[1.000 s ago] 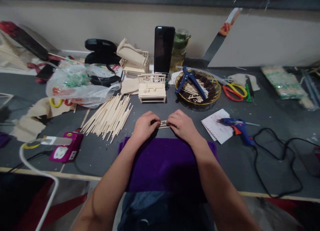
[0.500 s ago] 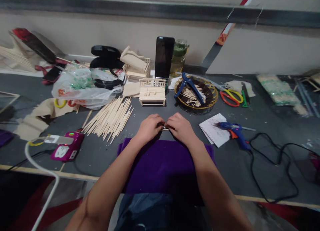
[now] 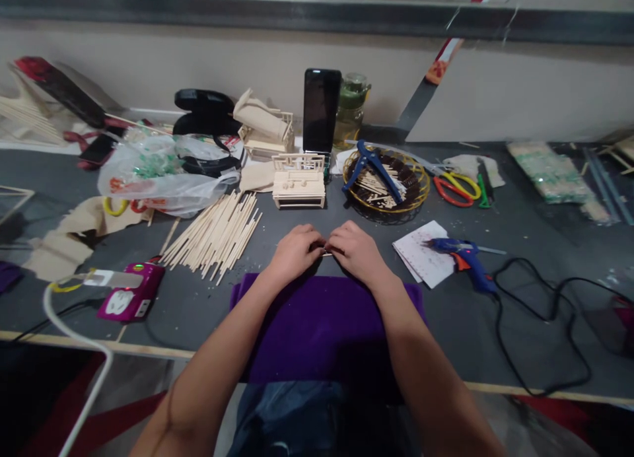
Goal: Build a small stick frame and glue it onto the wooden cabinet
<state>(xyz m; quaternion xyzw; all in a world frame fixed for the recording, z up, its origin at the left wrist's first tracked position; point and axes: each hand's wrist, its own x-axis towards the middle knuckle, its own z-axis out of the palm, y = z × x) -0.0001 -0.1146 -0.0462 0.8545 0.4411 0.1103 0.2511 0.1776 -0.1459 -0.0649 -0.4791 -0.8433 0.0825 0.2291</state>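
My left hand (image 3: pixel 298 251) and my right hand (image 3: pixel 354 247) meet fingertip to fingertip over the dark table, just beyond a folded purple cloth (image 3: pixel 321 325). Both are closed, pinching small pale wooden sticks (image 3: pixel 326 254) between them; the fingers cover most of these. Straight ahead stands a miniature piece of furniture made of sticks (image 3: pixel 299 191). A loose pile of wooden sticks (image 3: pixel 212 236) lies to the left of my left hand. On the right, a blue glue gun (image 3: pixel 465 259) rests with its nozzle over folded white paper (image 3: pixel 421 242).
Behind my hands are a basket (image 3: pixel 421 203) with stick pieces and a blue cutter (image 3: pixel 371 170), a propped phone (image 3: pixel 321 110) and a green bottle (image 3: pixel 352 113). Scissors (image 3: pixel 456 189) lie at right. A purple power socket (image 3: pixel 129 293) and a plastic bag (image 3: pixel 163 179) are at left.
The view has shifted slightly, so the table items appear a little further left. Both hands keep their pinch at nearly the same spot.
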